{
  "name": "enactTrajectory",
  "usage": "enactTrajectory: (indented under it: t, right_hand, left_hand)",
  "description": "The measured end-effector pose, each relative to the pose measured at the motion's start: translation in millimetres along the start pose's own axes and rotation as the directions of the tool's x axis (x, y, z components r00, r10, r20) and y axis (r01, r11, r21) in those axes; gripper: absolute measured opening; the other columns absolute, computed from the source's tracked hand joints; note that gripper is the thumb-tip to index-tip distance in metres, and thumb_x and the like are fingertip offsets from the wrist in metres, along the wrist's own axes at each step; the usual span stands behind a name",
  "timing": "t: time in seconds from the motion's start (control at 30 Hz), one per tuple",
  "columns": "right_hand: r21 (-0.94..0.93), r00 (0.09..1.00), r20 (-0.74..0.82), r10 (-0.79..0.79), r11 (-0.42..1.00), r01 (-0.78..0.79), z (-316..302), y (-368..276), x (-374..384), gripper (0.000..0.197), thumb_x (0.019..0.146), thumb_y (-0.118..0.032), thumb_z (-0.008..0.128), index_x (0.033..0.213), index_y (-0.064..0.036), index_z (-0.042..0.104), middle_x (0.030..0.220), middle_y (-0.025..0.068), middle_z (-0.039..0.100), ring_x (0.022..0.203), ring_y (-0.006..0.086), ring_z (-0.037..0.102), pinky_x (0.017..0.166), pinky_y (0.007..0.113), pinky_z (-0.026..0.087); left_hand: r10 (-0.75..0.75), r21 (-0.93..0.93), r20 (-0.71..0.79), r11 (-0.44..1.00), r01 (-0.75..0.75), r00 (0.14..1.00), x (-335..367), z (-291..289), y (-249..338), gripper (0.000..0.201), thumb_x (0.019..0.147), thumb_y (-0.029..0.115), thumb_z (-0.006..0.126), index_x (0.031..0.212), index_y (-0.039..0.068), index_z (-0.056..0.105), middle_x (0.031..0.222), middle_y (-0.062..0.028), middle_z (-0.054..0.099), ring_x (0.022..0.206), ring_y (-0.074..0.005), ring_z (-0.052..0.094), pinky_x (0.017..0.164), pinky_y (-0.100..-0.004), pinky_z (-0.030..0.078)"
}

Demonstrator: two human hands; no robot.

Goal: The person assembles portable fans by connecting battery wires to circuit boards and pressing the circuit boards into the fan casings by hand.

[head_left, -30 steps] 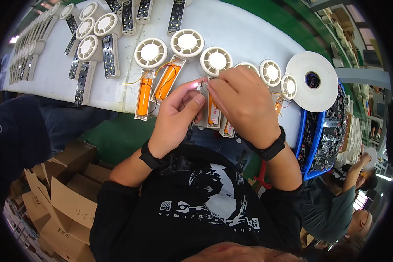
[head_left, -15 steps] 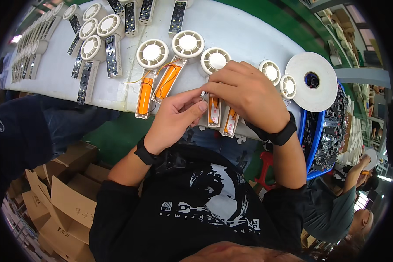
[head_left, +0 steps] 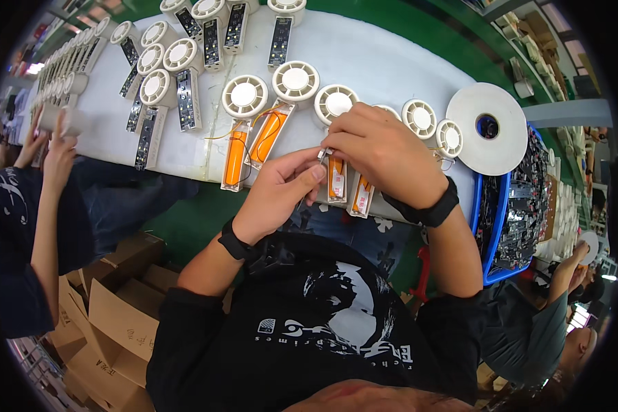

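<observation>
My left hand (head_left: 276, 194) and my right hand (head_left: 389, 152) meet at the table's near edge. Their fingertips pinch a small whitish piece (head_left: 323, 155), too small to name. Just beyond and under my right hand is a white device with a round slotted head (head_left: 336, 104). Its open handle (head_left: 336, 180) holds an orange cylinder and pale printed labels. Beside it lies a similar handle (head_left: 360, 196), partly hidden by my right hand. To the left, two more round-headed devices show orange cylinders (head_left: 235, 155) and thin red, yellow and black wires.
Left on the white table (head_left: 254, 44) stand several devices with black circuit boards (head_left: 187, 99). A large white tape roll (head_left: 488, 129) sits right, above a blue bin (head_left: 505, 199) of boards. Cardboard boxes (head_left: 120, 312) lie below left. A co-worker's hands (head_left: 56, 147) hold something at far left.
A co-worker's hands and arm have come into view at far left. My hands stay together at the small piece, with slight finger movement; the whole view has shifted a little.
</observation>
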State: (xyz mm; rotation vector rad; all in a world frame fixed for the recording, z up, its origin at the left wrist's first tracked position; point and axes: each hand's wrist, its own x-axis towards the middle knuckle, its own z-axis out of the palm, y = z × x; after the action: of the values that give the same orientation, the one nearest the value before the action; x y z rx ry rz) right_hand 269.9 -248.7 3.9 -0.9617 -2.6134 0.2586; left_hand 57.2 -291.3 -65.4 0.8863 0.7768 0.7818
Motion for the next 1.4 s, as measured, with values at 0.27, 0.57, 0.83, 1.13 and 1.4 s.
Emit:
enactTrajectory:
  t: [0.27,0.57,0.83,1.13,1.4]
  right_hand:
    - [-0.009,0.998,-0.067,0.013,1.000,-0.014,9.8,1.2,-5.3,0.019,0.081,-0.011,0.076,0.098,-0.0066,0.069,0.096,0.0040,0.064,0.094,0.0263,0.063,0.081,0.037,0.051]
    - [0.221,0.955,-0.145,0.259,0.949,-0.224,-10.6,-9.2,-19.9,0.025,0.083,-0.005,0.075,0.107,-0.0035,0.069,0.094,0.0085,0.064,0.085,0.0279,0.063,0.074,0.037,0.052]
    - [0.257,0.822,-0.295,0.487,0.869,-0.423,-11.5,-47.3,-35.6,0.025,0.088,-0.004,0.072,0.113,-0.0030,0.068,0.090,0.0111,0.065,0.070,0.0269,0.063,0.063,0.034,0.052]
    - [0.023,0.837,-0.089,0.540,0.841,-0.541,-18.8,-92.4,-28.0,0.027,0.087,-0.012,0.073,0.109,-0.0010,0.063,0.089,0.0137,0.069,0.071,0.0320,0.068,0.060,0.040,0.054]
    - [-0.257,0.852,0.038,0.522,0.829,-0.497,-22.3,-63.7,-31.2,0.027,0.084,-0.017,0.073,0.103,0.0013,0.065,0.077,0.0176,0.068,0.071,0.0379,0.068,0.063,0.045,0.054]
  left_hand:
    - [0.006,-0.032,0.031,0.999,-0.005,1.000,2.3,0.0,-0.8,0.040,0.106,0.015,0.057,0.140,-0.005,0.054,0.094,-0.0022,0.063,0.074,-0.0092,0.056,0.067,-0.0243,0.048]
    - [0.015,-0.098,0.056,0.995,-0.010,0.998,0.8,3.2,2.4,0.041,0.108,0.023,0.051,0.140,-0.002,0.054,0.097,-0.0033,0.062,0.076,-0.0112,0.058,0.069,-0.0255,0.048]
    - [-0.003,-0.182,0.113,0.983,0.024,0.994,-2.8,2.9,7.3,0.038,0.108,0.019,0.051,0.140,-0.002,0.054,0.098,-0.0039,0.065,0.081,-0.0119,0.062,0.074,-0.0251,0.051]
    - [0.157,0.104,0.089,0.981,-0.166,0.984,-25.7,33.6,18.6,0.042,0.100,0.002,0.059,0.141,-0.001,0.054,0.112,-0.0093,0.068,0.095,-0.0190,0.069,0.084,-0.0295,0.054]
    - [0.456,0.873,0.446,-0.032,-0.486,0.770,21.5,25.4,80.7,0.040,0.091,0.006,0.065,0.131,0.010,0.067,0.138,-0.0163,0.061,0.123,-0.0354,0.060,0.102,-0.0410,0.049]
